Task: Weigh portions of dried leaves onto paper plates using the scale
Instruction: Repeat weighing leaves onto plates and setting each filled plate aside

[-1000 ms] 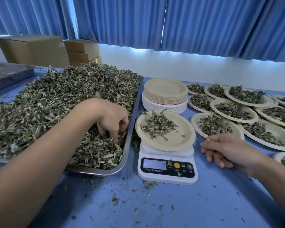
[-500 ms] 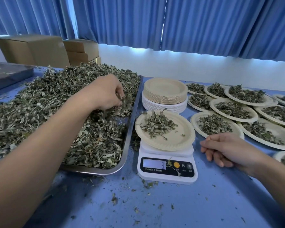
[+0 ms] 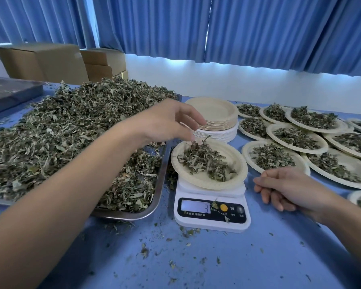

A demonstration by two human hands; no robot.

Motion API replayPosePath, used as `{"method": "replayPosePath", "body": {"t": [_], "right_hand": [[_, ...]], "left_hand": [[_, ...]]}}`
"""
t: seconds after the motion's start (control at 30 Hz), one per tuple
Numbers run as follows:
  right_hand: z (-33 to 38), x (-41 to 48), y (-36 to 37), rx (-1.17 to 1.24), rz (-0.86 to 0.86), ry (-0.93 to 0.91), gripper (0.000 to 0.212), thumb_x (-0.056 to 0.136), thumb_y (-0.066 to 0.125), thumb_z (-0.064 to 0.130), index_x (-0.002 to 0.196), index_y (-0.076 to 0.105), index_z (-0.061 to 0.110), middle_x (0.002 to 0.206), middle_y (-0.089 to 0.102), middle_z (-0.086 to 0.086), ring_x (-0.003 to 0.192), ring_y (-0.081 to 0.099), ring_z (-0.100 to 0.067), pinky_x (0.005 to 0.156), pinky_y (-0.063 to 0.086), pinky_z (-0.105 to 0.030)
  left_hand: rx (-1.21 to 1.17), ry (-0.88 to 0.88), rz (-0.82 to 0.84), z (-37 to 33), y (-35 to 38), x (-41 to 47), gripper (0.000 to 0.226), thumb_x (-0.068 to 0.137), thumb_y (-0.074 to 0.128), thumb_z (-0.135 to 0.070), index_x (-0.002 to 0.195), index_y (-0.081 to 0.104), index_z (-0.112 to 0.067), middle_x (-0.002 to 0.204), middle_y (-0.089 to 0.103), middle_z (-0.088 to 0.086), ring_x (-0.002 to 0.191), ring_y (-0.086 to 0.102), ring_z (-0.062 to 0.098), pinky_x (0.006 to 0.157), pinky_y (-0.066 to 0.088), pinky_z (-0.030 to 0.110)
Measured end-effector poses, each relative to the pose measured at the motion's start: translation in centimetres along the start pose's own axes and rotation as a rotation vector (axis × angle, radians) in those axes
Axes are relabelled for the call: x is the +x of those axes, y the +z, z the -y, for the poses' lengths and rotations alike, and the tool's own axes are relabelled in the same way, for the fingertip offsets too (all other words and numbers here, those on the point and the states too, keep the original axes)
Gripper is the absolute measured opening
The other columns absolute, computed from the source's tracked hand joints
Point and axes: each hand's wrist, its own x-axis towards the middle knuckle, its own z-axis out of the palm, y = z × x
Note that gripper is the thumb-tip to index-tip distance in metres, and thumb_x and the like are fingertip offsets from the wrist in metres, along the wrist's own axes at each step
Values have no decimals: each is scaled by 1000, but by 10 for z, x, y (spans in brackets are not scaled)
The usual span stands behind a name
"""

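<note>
I am hovering the left hand (image 3: 167, 122) over the far left edge of the paper plate (image 3: 196, 181) that is sitting on the scale (image 3: 212, 209). Its fingers are spreading loosely, pointing right and down, and they are gripping nothing I can make out. The thumb tip is hanging just above the topmost sprig of the dried leaves (image 3: 204, 161) on that plate, and I cannot tell whether it is touching. The leaves are lying in a loose heap across the middle of the plate, and the scale's display is showing a 3.

I am resting the right hand (image 3: 288, 188) on the blue table (image 3: 238, 263) just right of the scale, with its fingers loosely curled and holding nothing.

To the left, a metal tray (image 3: 162, 184) is carrying a big pile of leaves (image 3: 71, 130), and my left forearm is crossing over it. Behind the scale a stack of empty plates (image 3: 213, 113) is standing. To the right, filled plates (image 3: 296, 138) are overlapping one another in rows. Leaf crumbs are lying scattered over the table in front of the scale.
</note>
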Motion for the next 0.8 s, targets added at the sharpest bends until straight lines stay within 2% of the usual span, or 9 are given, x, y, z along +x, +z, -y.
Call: {"method": "replayPosePath", "body": {"t": [0.07, 0.1, 0.2, 0.3, 0.4, 0.5, 0.53, 0.67, 0.8], "right_hand": [[0, 0, 0, 0, -1, -3, 31, 96, 67, 22, 84, 69, -6, 67, 63, -21, 37, 47, -16, 30, 25, -17], [0, 0, 0, 0, -2, -5, 31, 96, 67, 22, 83, 69, -6, 67, 63, -21, 37, 47, -17, 30, 25, -17], [-1, 2, 0, -1, -7, -13, 30, 97, 66, 22, 81, 70, -4, 66, 63, -21, 37, 46, -16, 30, 24, -17], [-1, 2, 0, -5, -9, -14, 31, 96, 67, 23, 81, 69, -4, 66, 63, -22, 37, 46, -16, 31, 24, -16], [-2, 2, 0, -7, -13, -12, 32, 96, 67, 24, 82, 69, -5, 66, 63, -22, 37, 46, -16, 30, 24, -16], [-1, 2, 0, -5, -10, -14, 32, 96, 67, 24, 82, 69, -5, 66, 63, -22, 37, 46, -16, 31, 24, -16], [-1, 2, 0, -5, -10, -14, 32, 96, 67, 24, 82, 69, -5, 66, 63, -22, 37, 46, -16, 30, 24, -16], [-1, 2, 0, -10, -10, -14, 32, 96, 66, 24, 83, 69, -5, 67, 63, -22, 37, 47, -16, 30, 25, -16], [0, 2, 1, -4, -11, -16, 33, 96, 67, 25, 82, 69, -5, 66, 63, -23, 36, 45, -17, 31, 24, -16]], "left_hand": [[222, -45, 5, 8, -15, 1, 40, 82, 79, -7, 112, 70, -32, 108, 70, -7, 96, 69, 11, 86, 56, 27], [373, -99, 66, 14, -21, 1, 44, 81, 80, -11, 119, 67, -31, 113, 65, -8, 97, 67, 12, 84, 55, 26], [756, -338, 377, 31, -27, -2, 65, 76, 86, -32, 134, 55, -28, 120, 53, -5, 111, 56, 19, 103, 48, 39], [825, -385, 479, 39, -23, -2, 67, 73, 88, -35, 130, 55, -26, 124, 55, -2, 114, 56, 24, 104, 47, 42], [830, -283, 460, 39, -20, 0, 45, 77, 87, -28, 112, 59, -23, 98, 57, -4, 90, 55, 19, 85, 52, 36], [815, -221, 394, 38, -22, 0, 42, 82, 83, -23, 119, 64, -21, 84, 45, -15, 73, 43, 4, 64, 37, 24], [797, -199, 349, 37, -25, 0, 42, 82, 82, -22, 120, 65, -22, 85, 45, -16, 74, 43, 3, 65, 35, 23], [741, -82, 153, 35, -35, 0, 26, 84, 80, -26, 106, 68, -28, 106, 58, -6, 99, 55, 18, 87, 40, 29], [701, -77, 83, 34, -34, 0, 34, 88, 77, -29, 119, 68, -21, 124, 62, -1, 117, 57, 22, 102, 43, 34]]}}
